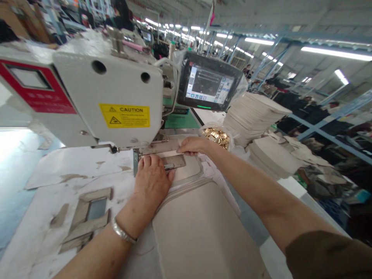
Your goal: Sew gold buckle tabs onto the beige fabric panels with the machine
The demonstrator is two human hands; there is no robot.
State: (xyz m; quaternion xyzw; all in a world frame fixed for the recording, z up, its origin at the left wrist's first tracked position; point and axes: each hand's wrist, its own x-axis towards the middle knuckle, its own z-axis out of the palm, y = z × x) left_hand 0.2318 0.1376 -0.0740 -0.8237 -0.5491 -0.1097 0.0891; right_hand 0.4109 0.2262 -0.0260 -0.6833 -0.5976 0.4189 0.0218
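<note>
Under the head of a white sewing machine [116, 89] lies a metal clamp plate [178, 162] on a beige rounded panel [192, 170]. My left hand [152, 180] rests with its fingers spread over the plate's left part, the fingertips at a pale strip [167, 154]. The fingers of my right hand [193, 146] are pinched on the right end of that strip. Nearer to me, a stack of large beige panels [200, 228] lies beside my left wrist, which wears a silver bracelet.
A lit control screen [207, 83] stands behind my right hand. Gold metal pieces [216, 136] fill a plastic bag. Tall beige panel stacks [255, 116] rise at the right. A taped frame [90, 213] lies at the left.
</note>
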